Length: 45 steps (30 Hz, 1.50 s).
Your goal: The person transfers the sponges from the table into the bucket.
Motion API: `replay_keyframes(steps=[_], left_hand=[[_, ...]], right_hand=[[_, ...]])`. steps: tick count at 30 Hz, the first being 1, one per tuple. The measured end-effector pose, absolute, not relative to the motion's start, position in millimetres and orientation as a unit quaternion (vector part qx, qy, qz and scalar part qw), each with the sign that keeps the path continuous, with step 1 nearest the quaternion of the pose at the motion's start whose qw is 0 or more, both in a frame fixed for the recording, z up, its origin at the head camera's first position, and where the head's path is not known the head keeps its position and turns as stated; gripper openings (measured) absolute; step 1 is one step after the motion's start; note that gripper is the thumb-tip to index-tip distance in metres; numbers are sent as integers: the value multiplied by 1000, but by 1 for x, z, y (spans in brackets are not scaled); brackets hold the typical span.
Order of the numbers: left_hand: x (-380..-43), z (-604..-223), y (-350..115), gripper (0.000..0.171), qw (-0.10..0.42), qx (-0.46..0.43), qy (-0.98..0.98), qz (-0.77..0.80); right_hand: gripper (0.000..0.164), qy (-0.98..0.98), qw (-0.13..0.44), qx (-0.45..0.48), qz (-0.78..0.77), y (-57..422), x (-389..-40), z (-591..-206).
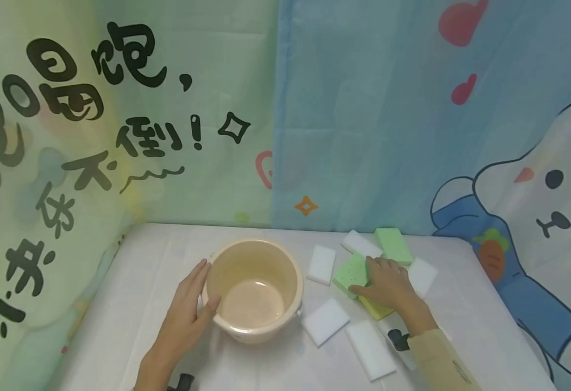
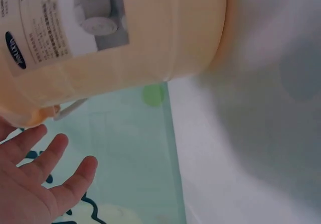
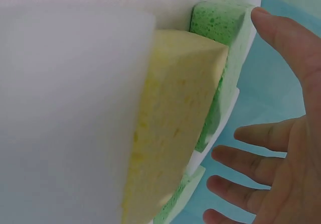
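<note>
A cream plastic bucket (image 1: 252, 327) stands upright on the white table, with a printed label (image 2: 55, 25) on its side in the left wrist view. At its left rim rests my left hand (image 1: 182, 312), fingers extended and thumb apart. My right hand (image 1: 388, 282) reaches over a green sponge (image 1: 351, 273), its thumb at the sponge's near edge. In the right wrist view that thumb (image 3: 278, 30) meets the green sponge's corner while the other fingers are spread. Partly under this hand lies a yellow sponge (image 1: 377, 309). A second green sponge (image 1: 394, 245) lies just behind the fingers.
Several white foam blocks lie around the sponges: one (image 1: 321, 264) beside the bucket, one (image 1: 326, 321) nearer, a long one (image 1: 370, 350) at the front, others (image 1: 362, 244) at the back. A printed curtain (image 1: 353, 119) hangs behind the table (image 1: 133, 304).
</note>
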State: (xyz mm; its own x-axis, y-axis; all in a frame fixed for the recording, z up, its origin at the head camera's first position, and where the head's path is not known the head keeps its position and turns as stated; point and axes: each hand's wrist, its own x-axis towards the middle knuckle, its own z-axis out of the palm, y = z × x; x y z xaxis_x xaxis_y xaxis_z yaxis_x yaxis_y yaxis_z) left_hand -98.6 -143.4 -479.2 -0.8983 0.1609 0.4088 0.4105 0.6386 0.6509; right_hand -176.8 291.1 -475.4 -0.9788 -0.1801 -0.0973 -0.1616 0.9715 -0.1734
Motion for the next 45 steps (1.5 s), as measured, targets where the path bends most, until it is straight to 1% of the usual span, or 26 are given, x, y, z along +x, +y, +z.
replay_keyframes(steps=[8,15,22,28,38,45], left_hand=[[-101,-481,-143,67,186,-182,-886,-384],[-101,-481,-141,68,179,-172,-881,-404],[-100,-479,-140,70,168,-158,-872,-432],[-100,-479,-141,71,165,-153,-870,-439],[-101,-481,-142,70,170,-157,-869,-438],[-100,-482,-143,72,167,-150,-873,-434]], right_hand=[[99,991,59,-104,-62,291,-181,-481],[105,991,69,-105,-54,291,-183,-483],[103,991,62,-100,-69,292,-187,-485],[105,990,60,-99,-77,294,-188,-485],[101,986,54,-112,-114,292,-184,-477],[95,976,23,-170,-137,287,-179,-462]])
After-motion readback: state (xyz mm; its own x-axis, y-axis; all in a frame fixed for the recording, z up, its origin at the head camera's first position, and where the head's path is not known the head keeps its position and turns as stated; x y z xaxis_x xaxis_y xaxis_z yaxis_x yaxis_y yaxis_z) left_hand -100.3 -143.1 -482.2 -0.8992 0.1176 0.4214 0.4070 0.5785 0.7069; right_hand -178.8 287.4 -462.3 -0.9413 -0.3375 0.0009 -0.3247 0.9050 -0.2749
